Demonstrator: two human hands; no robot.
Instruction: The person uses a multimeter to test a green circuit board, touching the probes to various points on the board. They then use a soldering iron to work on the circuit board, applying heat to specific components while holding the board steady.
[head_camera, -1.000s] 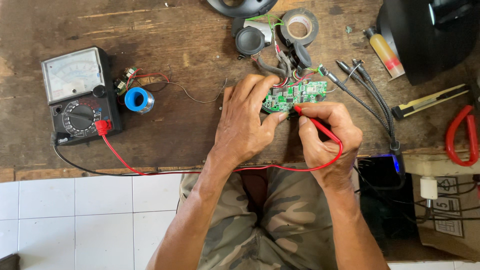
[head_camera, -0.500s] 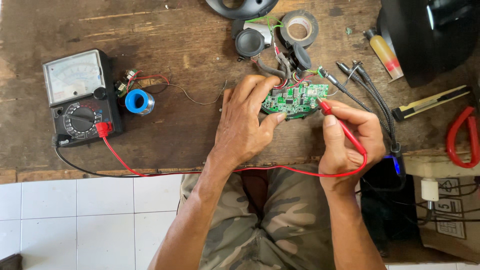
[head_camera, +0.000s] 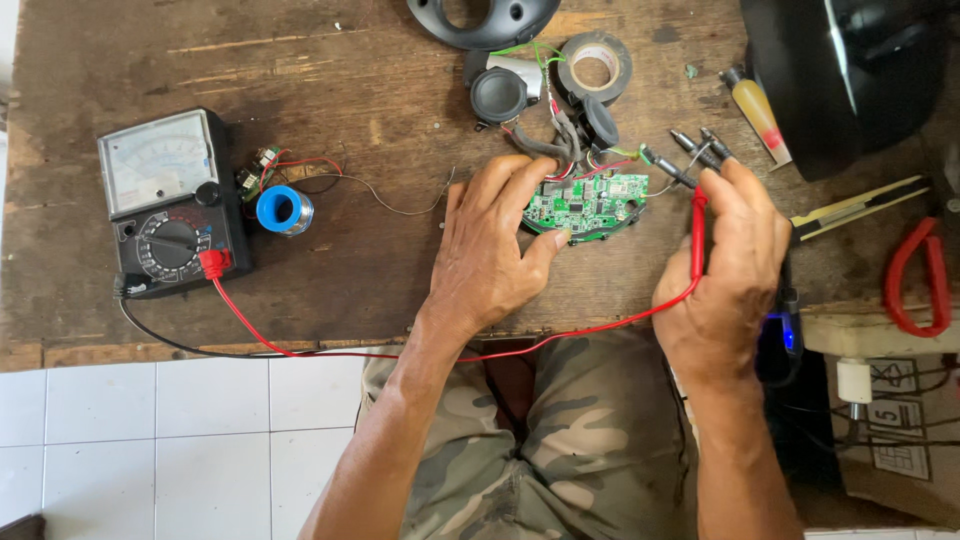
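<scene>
Probing in progress: left hand (head_camera: 490, 255) pinches the green circuit board (head_camera: 585, 203) flat on the wooden bench (head_camera: 330, 80); right hand (head_camera: 725, 265) grips the red probe (head_camera: 698, 235), tip off the board's right edge, not touching. Analog multimeter (head_camera: 170, 200) wired up; reading not taken, I'd judge.

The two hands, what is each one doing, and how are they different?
The left hand lies spread with fingers and thumb pinching the green circuit board on the wooden table; the right hand is curled around a red probe. The left hand touches the board, while the right hand sits beside it, off the board. A red wire trails only from the right hand. Both are bare and rest over the table's front edge.
</scene>
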